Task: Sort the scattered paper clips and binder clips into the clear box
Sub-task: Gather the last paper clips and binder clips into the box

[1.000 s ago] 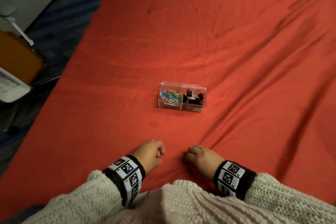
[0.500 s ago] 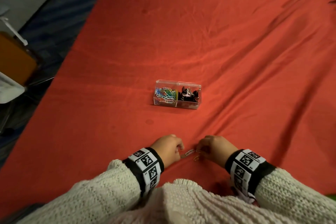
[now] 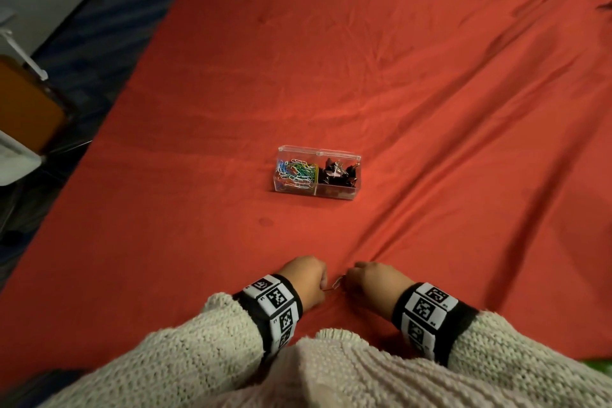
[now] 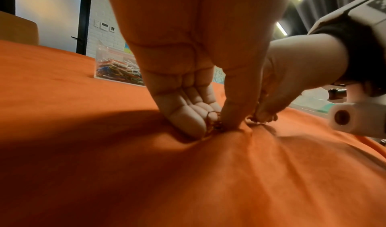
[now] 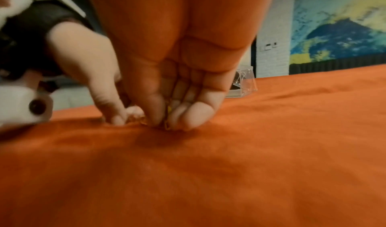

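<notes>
The clear box [image 3: 337, 194] stands mid-cloth, with coloured paper clips [image 3: 296, 172] in its left half and black binder clips [image 3: 341, 172] in its right half. Near the front edge my two hands meet fingertip to fingertip. My left hand [image 3: 323, 281] presses down on the cloth, thumb and curled fingers pinching a reddish paper clip [image 4: 217, 125]. My right hand [image 3: 347, 278] pinches a yellow paper clip [image 5: 168, 113] between thumb and fingers. A pale paper clip [image 3: 337, 283] shows between the hands; who holds it I cannot tell.
A wrinkled red cloth [image 3: 430, 109] covers the whole surface, bunched into folds at the right and under my fingers. An orange chair [image 3: 23, 106] and white furniture stand on the floor to the left. The cloth's left edge drops to dark carpet.
My hands went from resting fists to closing in on the loose clips lying between them. Two clips lay bare half a second ago; now fingers cover them and pinch.
</notes>
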### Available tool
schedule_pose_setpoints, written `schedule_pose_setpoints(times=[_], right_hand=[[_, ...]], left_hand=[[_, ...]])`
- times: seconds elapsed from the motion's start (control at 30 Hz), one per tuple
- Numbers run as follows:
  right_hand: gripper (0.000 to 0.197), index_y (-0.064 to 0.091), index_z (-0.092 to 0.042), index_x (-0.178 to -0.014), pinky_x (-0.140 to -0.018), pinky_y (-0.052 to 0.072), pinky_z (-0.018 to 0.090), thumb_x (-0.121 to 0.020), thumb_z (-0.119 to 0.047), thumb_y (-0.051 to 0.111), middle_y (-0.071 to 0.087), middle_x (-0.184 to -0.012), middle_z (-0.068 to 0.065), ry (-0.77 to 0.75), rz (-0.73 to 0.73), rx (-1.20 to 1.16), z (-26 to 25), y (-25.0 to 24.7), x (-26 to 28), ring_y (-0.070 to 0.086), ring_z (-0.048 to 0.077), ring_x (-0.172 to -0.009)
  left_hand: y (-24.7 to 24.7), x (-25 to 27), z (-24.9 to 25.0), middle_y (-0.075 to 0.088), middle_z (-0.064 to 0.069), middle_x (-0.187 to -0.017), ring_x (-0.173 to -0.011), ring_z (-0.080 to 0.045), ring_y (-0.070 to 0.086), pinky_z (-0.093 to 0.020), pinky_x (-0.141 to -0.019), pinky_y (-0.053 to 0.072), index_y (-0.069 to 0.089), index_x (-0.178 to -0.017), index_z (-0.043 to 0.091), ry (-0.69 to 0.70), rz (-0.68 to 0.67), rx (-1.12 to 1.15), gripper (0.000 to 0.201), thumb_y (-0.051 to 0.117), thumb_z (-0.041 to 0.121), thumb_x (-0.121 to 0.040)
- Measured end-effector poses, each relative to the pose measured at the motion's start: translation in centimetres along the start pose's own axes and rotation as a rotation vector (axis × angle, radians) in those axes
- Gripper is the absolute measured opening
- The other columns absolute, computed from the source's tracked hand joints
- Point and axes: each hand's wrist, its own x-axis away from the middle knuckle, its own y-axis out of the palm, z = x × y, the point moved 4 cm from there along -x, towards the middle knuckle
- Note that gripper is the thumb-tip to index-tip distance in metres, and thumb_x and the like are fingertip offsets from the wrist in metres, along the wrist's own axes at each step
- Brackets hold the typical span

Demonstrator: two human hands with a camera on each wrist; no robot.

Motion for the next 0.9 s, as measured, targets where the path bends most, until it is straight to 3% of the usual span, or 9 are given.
schedule_pose_setpoints(times=[0.2,0.33,0.47,0.67,0.8,0.9], right_hand=[[0.018,0.065,-0.016,-0.098,-0.084,0.042,0.027,-0.081,-0.018,0.056,0.067,-0.103,0.007,-0.039,0.086,-0.174,-0.4,-2.0,-0.8,0.062,0.024,-0.096],[0.022,0.059,-0.017,-0.103,-0.083,0.044,0.031,-0.082,-0.019,0.056,0.066,-0.107,0.009,0.042,-0.023,-0.087,-0.4,-1.5,-1.7,0.061,0.028,-0.101],[0.023,0.060,-0.011,-0.103,-0.081,0.045,0.032,-0.081,-0.019,0.058,0.066,-0.109,0.013,0.071,-0.154,0.001,-0.6,-1.3,-1.9,0.061,0.030,-0.102],[0.030,0.063,-0.009,-0.102,-0.077,0.047,0.030,-0.076,-0.023,0.067,0.067,-0.108,0.014,0.051,-0.247,0.048,-1.8,-1.3,-1.9,0.062,0.029,-0.100],[0.009,0.060,-0.022,-0.077,-0.068,0.037,0.024,-0.074,-0.024,0.068,0.069,-0.103,0.009,0.067,-0.142,-0.039,-2.5,-4.0,-3.3,0.063,0.027,-0.097],[0.011,0.064,-0.016,-0.087,-0.069,0.042,0.025,-0.078,-0.021,0.064,0.071,-0.097,0.007,0.087,0.011,-0.170,-2.8,-7.2,-4.6,0.065,0.026,-0.091]], left_hand=[[0.2,0.7,-0.9,0.064,-0.007,-0.100,-0.088,-0.025,0.061,-0.028,-0.074,0.046,0.064,-0.086,0.013,-0.004,0.000,-0.007,0.013,0.063,0.011,-0.073],[0.3,1.2,-1.1,0.060,-0.003,-0.100,-0.088,-0.024,0.059,-0.030,-0.076,0.048,0.062,-0.083,0.017,0.019,0.008,-0.023,0.011,0.063,0.013,-0.073],[0.1,1.7,-1.9,0.066,0.001,-0.091,-0.083,-0.020,0.062,-0.034,-0.077,0.054,0.062,-0.078,0.021,0.008,-0.026,-0.023,0.008,0.064,0.016,-0.071],[-1.8,2.2,-3.6,0.071,0.000,-0.090,-0.084,-0.019,0.065,-0.028,-0.078,0.053,0.067,-0.084,0.019,-0.018,-0.054,-0.037,0.011,0.064,0.017,-0.073],[-5.5,1.7,-4.2,0.068,0.001,-0.084,-0.081,-0.018,0.064,-0.021,-0.073,0.047,0.068,-0.083,0.018,-0.032,0.063,0.034,0.011,0.065,0.016,-0.073],[-8.9,0.7,-4.5,0.066,0.001,-0.077,-0.070,-0.013,0.059,-0.020,-0.068,0.043,0.068,-0.080,0.019,-0.038,0.192,0.118,0.007,0.069,0.016,-0.074]])
